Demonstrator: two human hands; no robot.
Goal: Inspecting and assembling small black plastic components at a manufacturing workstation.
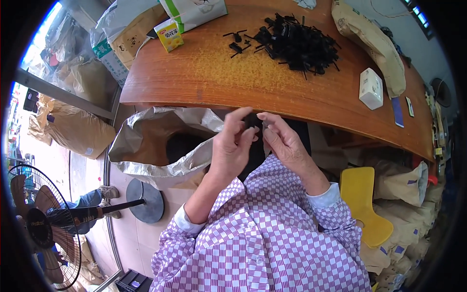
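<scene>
My left hand and my right hand are close together above my lap, just off the table's near edge. The left forefinger reaches out while its other fingers curl toward the thumb. On the right hand, thumb and fingers come together in a pinch. Something small and dark seems to be between the fingertips, but it blends with the dark background and I cannot make out its kind. On the table lies a heap of small black strip-like pieces, with a few loose black pieces to its left.
The brown wooden table holds a yellow box, a white tissue pack and a long paper sack. Left of my knees, an open silvery sack has dark contents. A fan, a yellow chair and filled sacks surround me.
</scene>
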